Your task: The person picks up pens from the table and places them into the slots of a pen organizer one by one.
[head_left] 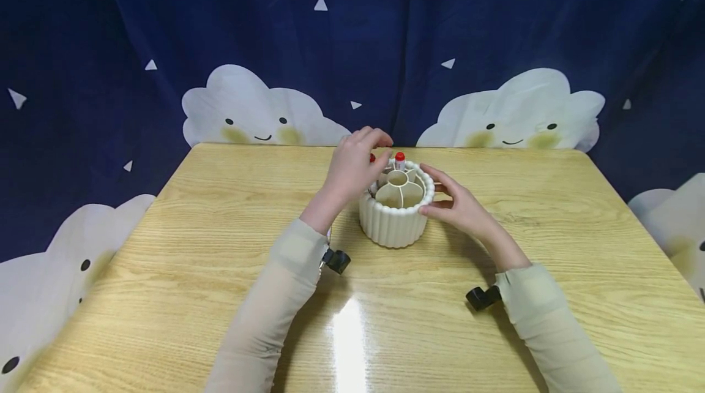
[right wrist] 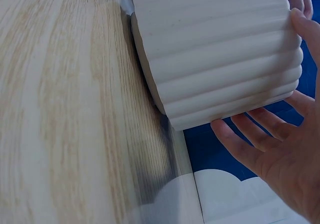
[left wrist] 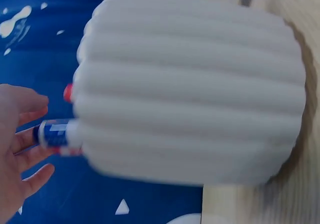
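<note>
A white ribbed round holder [head_left: 393, 224] [left wrist: 190, 93] [right wrist: 220, 48] with inner compartments stands at the middle of the wooden table [head_left: 220, 228]. My left hand [head_left: 352, 166] [left wrist: 15, 149] arches over its far left rim. Its fingertips close on a blue-and-white marker [left wrist: 52, 134] that sticks up out of the holder. A second marker with a red cap [head_left: 399, 157] stands in a far compartment. My right hand [head_left: 457, 206] [right wrist: 280, 154] lies against the holder's right side with straight fingers, thumb near the rim.
Small black cameras hang at the left wrist [head_left: 337, 259] and the right wrist [head_left: 483, 297]. A dark blue curtain [head_left: 352, 44] printed with white clouds hangs right behind the table's far edge. Bare wood [right wrist: 60, 108] stretches around the holder.
</note>
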`<act>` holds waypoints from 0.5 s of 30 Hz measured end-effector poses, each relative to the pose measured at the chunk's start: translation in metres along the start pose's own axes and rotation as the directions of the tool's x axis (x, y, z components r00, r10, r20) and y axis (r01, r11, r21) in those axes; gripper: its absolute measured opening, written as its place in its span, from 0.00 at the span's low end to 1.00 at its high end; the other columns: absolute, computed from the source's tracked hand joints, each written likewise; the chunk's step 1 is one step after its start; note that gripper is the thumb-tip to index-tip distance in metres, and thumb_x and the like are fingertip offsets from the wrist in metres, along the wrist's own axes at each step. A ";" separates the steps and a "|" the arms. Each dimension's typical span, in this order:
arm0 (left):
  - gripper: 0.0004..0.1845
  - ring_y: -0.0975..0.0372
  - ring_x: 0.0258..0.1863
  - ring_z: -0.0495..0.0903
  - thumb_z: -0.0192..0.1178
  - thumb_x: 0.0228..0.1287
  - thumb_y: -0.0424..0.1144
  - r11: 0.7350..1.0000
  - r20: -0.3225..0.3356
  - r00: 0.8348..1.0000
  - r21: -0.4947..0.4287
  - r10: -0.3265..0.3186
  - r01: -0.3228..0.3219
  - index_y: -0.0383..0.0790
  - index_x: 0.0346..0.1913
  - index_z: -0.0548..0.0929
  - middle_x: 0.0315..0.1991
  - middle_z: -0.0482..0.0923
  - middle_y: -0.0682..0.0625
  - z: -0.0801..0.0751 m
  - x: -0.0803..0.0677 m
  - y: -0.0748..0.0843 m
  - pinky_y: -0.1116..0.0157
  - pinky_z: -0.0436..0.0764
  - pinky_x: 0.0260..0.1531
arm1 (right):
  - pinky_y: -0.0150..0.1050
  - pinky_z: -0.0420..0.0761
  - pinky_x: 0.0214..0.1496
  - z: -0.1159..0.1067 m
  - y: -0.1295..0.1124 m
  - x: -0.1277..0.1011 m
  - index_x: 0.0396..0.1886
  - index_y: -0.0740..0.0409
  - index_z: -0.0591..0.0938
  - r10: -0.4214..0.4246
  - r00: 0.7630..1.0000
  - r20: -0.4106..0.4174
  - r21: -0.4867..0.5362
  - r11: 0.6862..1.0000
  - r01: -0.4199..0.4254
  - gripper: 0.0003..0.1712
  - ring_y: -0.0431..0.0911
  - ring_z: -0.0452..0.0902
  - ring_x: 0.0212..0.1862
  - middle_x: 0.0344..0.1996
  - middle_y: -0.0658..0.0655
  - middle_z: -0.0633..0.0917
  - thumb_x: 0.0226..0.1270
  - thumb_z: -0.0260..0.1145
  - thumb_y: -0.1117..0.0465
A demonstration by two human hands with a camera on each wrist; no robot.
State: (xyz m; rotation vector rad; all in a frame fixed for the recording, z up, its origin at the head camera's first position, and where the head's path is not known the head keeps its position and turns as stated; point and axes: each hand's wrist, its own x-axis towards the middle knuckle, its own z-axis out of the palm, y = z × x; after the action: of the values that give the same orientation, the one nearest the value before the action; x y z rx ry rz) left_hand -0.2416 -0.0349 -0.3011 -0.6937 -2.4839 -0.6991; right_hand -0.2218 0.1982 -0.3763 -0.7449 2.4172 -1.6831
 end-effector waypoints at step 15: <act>0.07 0.58 0.35 0.77 0.54 0.62 0.38 0.970 -0.057 0.973 -0.110 -0.223 0.215 0.40 0.40 0.79 0.37 0.77 0.49 -0.016 -0.023 -0.049 0.64 0.76 0.37 | 0.36 0.77 0.51 -0.001 -0.001 -0.001 0.70 0.45 0.56 0.009 1.000 0.003 -0.011 1.000 -0.008 0.46 0.53 0.65 0.59 0.64 0.55 0.63 0.54 0.68 0.62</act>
State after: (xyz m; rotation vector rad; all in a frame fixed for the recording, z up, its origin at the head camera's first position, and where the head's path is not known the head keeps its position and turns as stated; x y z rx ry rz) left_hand -0.2475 -0.0889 -0.3185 -0.4256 -2.4978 -0.9224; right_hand -0.2212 0.1989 -0.3754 -0.7371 2.4257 -1.6659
